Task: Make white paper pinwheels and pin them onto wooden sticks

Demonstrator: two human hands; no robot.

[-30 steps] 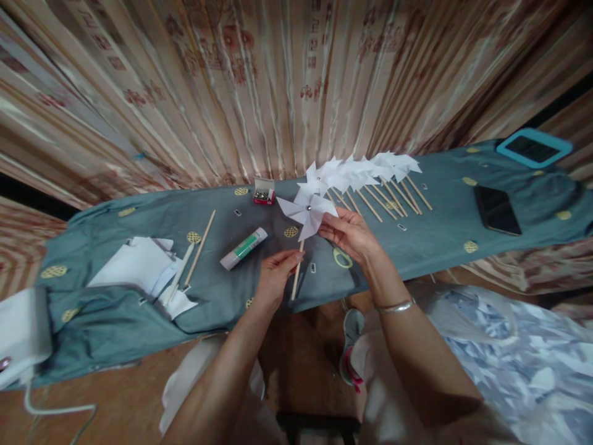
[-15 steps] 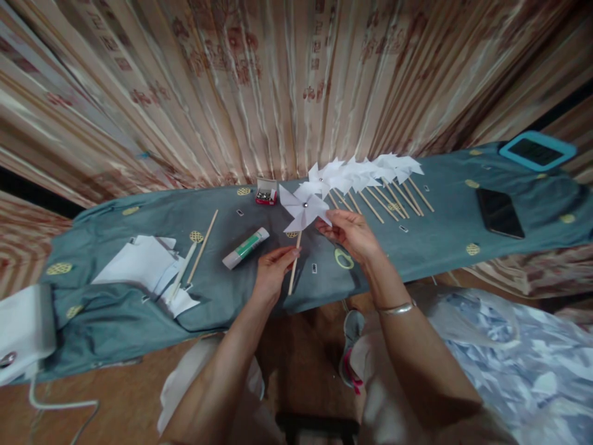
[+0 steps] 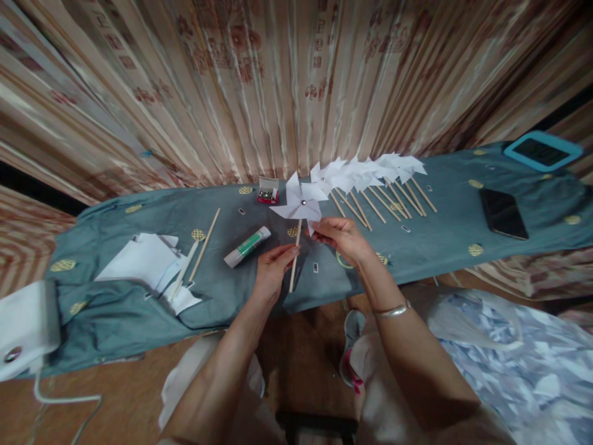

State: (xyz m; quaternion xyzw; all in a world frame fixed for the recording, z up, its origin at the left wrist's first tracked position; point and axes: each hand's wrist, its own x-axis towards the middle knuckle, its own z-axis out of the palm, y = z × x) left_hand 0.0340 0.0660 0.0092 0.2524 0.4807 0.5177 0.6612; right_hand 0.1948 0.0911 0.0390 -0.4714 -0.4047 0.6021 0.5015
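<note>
A white paper pinwheel [image 3: 296, 203] on a thin wooden stick stands over the middle of the table, with a shiny pin head at its centre. My left hand [image 3: 274, 267] pinches the stick partway down, below the blades. At the lower right blade is my right hand [image 3: 341, 238], its thumb and fingertips closed on the blade's tip. Several more pinwheels [image 3: 356, 176] lie overlapped in a row to the right, their sticks pointing towards me. Behind my left hand, a small red box [image 3: 267, 196] holds metal pins, and a green and white glue stick [image 3: 248, 246] lies nearer.
White paper pieces [image 3: 139, 262], a pale rod [image 3: 186, 269] and a loose wooden stick [image 3: 204, 247] lie left. A white device [image 3: 28, 327] with a cable sits at the left edge. Right are a black phone [image 3: 503, 213] and a blue-framed tablet [image 3: 543, 151]. A curtain [image 3: 287, 93] hangs behind.
The pinwheel's blades have turned clockwise around the pin. My right hand has moved slightly down and left with the blade. My left hand keeps its hold on the stick.
</note>
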